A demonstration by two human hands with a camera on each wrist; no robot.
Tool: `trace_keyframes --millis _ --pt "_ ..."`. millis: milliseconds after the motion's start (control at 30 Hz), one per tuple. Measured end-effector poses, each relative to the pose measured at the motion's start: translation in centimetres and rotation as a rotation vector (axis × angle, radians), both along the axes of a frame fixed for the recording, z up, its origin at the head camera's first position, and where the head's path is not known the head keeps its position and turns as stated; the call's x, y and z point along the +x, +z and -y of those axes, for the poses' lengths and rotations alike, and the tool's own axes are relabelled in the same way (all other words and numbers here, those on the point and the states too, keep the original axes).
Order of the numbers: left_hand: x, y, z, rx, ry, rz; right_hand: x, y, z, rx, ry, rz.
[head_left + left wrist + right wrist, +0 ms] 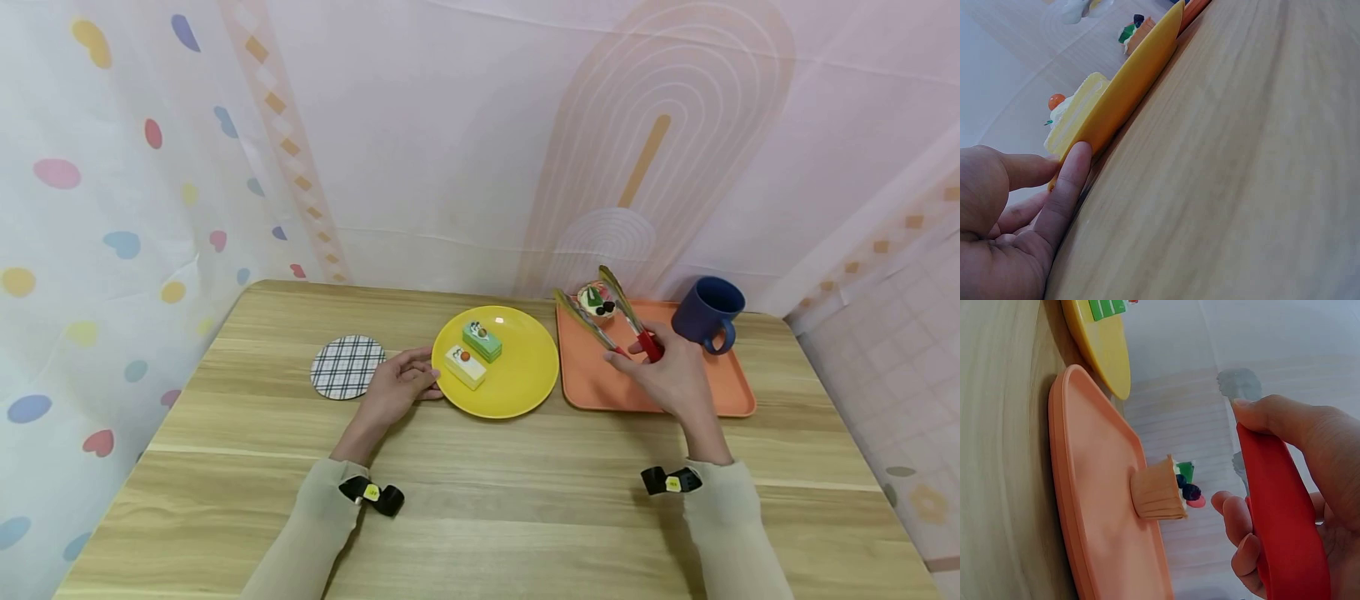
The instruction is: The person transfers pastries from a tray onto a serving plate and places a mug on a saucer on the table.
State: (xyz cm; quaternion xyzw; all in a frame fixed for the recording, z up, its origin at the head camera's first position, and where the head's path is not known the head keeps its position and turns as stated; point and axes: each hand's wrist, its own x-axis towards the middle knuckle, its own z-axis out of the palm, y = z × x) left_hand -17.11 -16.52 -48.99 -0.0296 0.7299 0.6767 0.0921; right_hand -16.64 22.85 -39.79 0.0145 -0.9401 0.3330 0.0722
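At the plate's left edge, my left hand pinches the rim of the yellow plate, thumb on top and fingers below. On the plate lie a green cake slice and a pale yellow cake slice. My right hand grips red-handled tongs over the orange tray. The tongs' arms are spread, with their tips up beyond a small fruit tart. In the right wrist view the tart stands upright on the tray, apart from the tongs.
A dark blue mug stands at the tray's back right corner. A round checked coaster lies left of my left hand. Behind the wooden table hangs a patterned cloth.
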Motion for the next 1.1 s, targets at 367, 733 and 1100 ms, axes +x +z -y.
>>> trace_keyframes --millis 367,733,1100 --pt "0.0 0.0 0.0 -0.006 0.000 -0.006 -0.3 -0.6 -1.0 0.006 -0.014 -0.012" --pt "0.0 0.1 0.0 -0.001 0.002 0.005 -0.4 -1.2 -1.8 0.014 -0.058 0.025" --pt "0.0 0.1 0.0 -0.003 0.004 0.000 -0.4 -1.7 -2.3 0.027 -0.068 0.080"
